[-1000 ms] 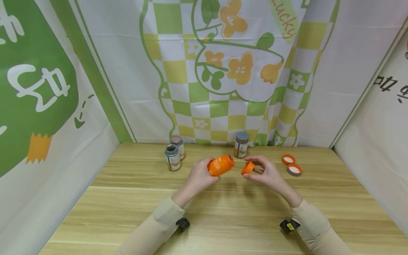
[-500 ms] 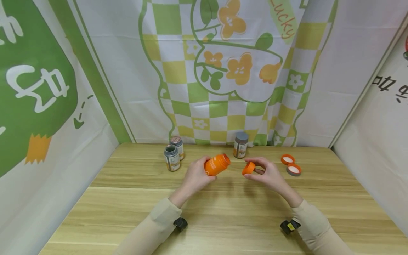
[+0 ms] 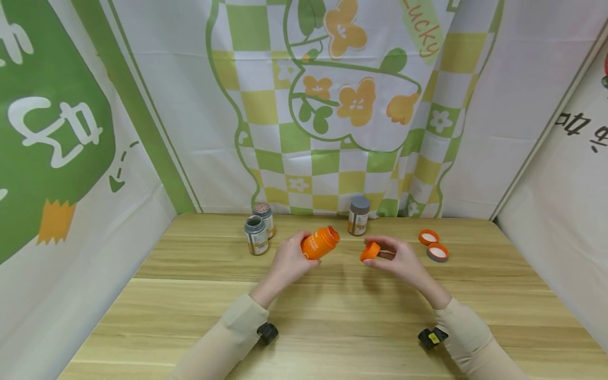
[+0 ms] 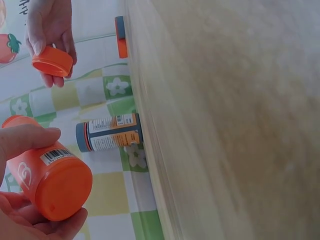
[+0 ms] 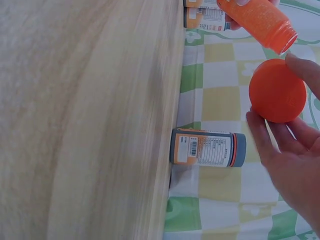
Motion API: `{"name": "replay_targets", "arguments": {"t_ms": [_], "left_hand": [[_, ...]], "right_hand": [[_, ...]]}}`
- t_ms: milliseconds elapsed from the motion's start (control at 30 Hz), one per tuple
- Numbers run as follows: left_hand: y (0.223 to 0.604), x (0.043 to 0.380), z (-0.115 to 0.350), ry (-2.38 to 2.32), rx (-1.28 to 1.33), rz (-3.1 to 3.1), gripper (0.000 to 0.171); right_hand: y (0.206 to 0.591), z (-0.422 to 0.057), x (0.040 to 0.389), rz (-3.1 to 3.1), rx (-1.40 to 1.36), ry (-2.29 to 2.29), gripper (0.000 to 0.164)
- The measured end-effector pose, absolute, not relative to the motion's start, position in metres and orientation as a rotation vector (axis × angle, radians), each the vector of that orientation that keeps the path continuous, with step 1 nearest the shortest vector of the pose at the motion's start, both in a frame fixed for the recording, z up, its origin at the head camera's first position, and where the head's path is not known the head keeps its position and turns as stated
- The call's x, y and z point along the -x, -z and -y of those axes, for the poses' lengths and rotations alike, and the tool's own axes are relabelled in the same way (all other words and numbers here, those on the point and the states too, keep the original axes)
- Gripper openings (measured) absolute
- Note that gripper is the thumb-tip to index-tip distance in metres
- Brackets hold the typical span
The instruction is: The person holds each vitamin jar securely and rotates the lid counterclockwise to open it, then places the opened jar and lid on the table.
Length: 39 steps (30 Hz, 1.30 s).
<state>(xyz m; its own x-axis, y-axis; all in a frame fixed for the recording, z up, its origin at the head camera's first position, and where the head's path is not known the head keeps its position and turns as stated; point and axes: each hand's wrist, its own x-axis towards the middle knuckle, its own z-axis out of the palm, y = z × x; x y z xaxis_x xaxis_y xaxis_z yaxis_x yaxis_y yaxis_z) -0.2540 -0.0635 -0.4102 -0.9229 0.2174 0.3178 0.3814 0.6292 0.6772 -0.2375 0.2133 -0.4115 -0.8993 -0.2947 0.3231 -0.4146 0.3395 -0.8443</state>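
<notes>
My left hand (image 3: 286,262) grips an orange bottle (image 3: 319,243) above the table, tilted with its uncapped mouth up and to the right. In the left wrist view, thumb and fingers wrap around the bottle (image 4: 62,187), whose base faces the camera. An orange screw cap (image 3: 370,251) is pinched between thumb and fingers of my right hand (image 3: 404,261). The cap is apart from the bottle. The right wrist view shows the outer top of the cap (image 5: 278,91), close to the bottle's open threaded neck (image 5: 280,39). What the bottle contains cannot be seen.
A capped grey bottle (image 3: 359,216) stands at the back, between and beyond the hands. Two grey bottles stand at back left: the front one (image 3: 256,235) is uncapped, the rear one (image 3: 264,218) has a speckled top. Two caps, orange (image 3: 429,237) and grey-rimmed (image 3: 438,252), lie inside up at right.
My left hand has drawn the orange bottle a little to the left, widening the gap to the cap, and its mouth now points more upward. My right hand stays nearly still with the cap.
</notes>
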Motion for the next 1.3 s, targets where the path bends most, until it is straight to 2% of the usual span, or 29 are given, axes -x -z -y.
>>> {"name": "replay_targets", "arguments": {"t_ms": [267,633,1300], "left_hand": [[0.411,0.256,0.067,1.168,0.491,2.632,0.055],[0.412,0.257,0.070,1.133,0.468,2.623,0.056],[0.413,0.260,0.077,1.177,0.441,2.621,0.056]], "right_hand": [[0.390,-0.205,0.222,2.522,-0.650,-1.483,0.046],[0.416,-0.217,0.241,2.498,-0.633,-1.595,0.051],[0.422,-0.223,0.243,2.548,-0.599,-1.539,0.059]]}}
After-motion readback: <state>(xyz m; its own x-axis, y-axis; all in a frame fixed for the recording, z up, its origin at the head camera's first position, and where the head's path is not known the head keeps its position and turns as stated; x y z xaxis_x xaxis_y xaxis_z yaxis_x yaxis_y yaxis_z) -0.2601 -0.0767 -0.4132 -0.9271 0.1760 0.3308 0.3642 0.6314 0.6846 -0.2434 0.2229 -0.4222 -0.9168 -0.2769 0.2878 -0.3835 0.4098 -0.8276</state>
